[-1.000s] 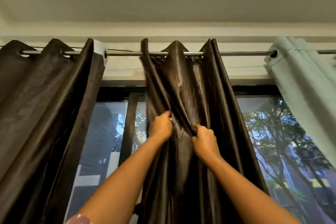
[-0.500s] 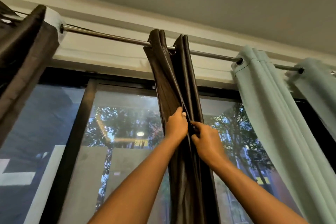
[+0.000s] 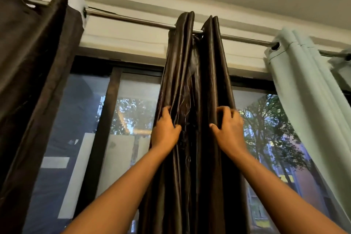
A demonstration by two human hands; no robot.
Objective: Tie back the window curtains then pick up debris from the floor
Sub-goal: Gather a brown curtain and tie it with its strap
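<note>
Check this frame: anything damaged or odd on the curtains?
Yes. The shiny brown curtain, held by the left hand and right hand, has loose pulled threads trailing down its middle folds, so the fabric looks snagged. The pale green curtain also shows a stray thread near its top eyelet.

brown curtain point(image 3: 195, 100): bottom cut off | left fingertips hidden in folds

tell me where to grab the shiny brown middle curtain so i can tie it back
Take the shiny brown curtain at mid-height, about where the left hand and right hand sit now, one from each side. It hangs bunched in narrow vertical folds, so closing in from both edges should gather the whole bundle for a tie.
</note>
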